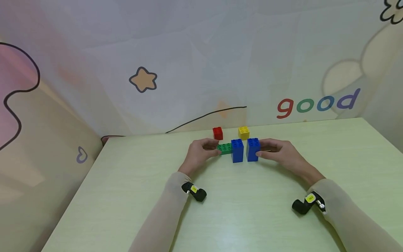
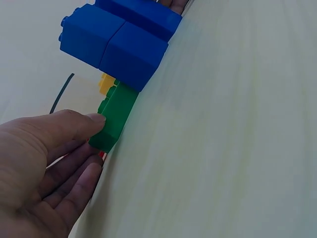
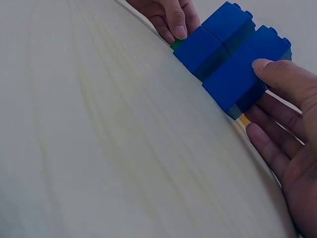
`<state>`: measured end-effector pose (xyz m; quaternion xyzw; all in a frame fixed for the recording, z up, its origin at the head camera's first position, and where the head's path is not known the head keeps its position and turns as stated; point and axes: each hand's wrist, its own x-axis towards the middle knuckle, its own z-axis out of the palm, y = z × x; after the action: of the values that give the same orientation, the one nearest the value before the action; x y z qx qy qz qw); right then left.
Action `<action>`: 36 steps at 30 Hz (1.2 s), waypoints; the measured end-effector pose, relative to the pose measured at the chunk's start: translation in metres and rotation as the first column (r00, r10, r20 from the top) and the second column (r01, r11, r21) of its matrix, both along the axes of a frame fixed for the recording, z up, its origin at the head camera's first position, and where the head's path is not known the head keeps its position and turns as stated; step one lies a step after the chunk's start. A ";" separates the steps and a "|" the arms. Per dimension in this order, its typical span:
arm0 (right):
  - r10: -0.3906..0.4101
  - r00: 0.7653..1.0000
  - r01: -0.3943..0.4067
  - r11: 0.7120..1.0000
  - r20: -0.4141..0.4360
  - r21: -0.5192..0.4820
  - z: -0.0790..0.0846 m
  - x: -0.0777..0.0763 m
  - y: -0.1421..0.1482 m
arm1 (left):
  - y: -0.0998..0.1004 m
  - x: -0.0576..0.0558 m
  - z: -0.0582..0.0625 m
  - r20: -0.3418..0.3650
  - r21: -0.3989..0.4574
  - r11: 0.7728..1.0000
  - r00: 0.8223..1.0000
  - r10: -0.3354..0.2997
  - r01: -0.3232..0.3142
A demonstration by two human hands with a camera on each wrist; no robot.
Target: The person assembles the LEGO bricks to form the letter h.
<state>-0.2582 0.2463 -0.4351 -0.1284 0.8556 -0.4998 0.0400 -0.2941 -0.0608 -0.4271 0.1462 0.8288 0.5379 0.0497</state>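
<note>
the left hand [image 1: 196, 154] pinches the near end of a green block [image 1: 224, 149], thumb on the side toward the person and fingers behind. the green block lies low on the tabletop [image 1: 239, 210], running rightward from that hand's fingertips to the first blue stack [image 1: 237, 151]. the right hand [image 1: 287, 154] grips the second blue stack [image 1: 253, 150] between thumb and fingers, the thumb on its front face, the other fingers reaching round behind. each blue stack shows a seam between two blocks, studs up, and stands upright between the two hands; a narrow gap parts them in the head view. past the left hand's fingertips, farther from the person, sits a red block [image 1: 217, 133]. a yellow block [image 1: 244, 133] sits beyond the blue stacks, ahead and to the left of the right hand. behind each hand, a black device [image 1: 196, 192] is worn at the sleeve's cuff.
</note>
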 end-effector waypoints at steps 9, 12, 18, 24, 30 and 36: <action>0.006 1.000 -0.006 1.000 0.006 -0.003 -0.001 0.000 -0.001 | -0.002 0.001 -0.004 -0.047 -0.041 0.999 0.998 0.032 -0.034; 0.007 1.000 -0.007 1.000 0.013 -0.006 -0.001 0.001 -0.002 | -0.004 0.002 -0.004 -0.055 -0.032 0.999 0.998 0.039 -0.041; 0.012 1.000 -0.012 1.000 0.027 -0.024 0.000 0.002 -0.002 | -0.005 0.003 0.001 -0.053 0.043 0.998 0.997 0.054 -0.052; 0.008 1.000 -0.008 1.000 0.019 -0.020 0.001 0.003 -0.001 | -0.006 0.003 0.015 -0.056 0.126 0.989 0.995 0.081 -0.073; 0.000 1.000 0.000 1.000 0.022 -0.011 0.001 0.003 -0.001 | 0.001 0.004 0.038 -0.141 0.191 0.981 0.989 0.053 -0.025; 0.001 1.000 -0.001 1.000 0.019 -0.017 0.002 0.002 0.000 | 0.014 0.008 0.055 -0.180 0.242 0.969 0.984 -0.009 0.053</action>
<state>-0.2561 0.2461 -0.4329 -0.1243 0.8508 -0.5084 0.0473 -0.2862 -0.0472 -0.3718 0.2116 0.7546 0.6201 -0.0347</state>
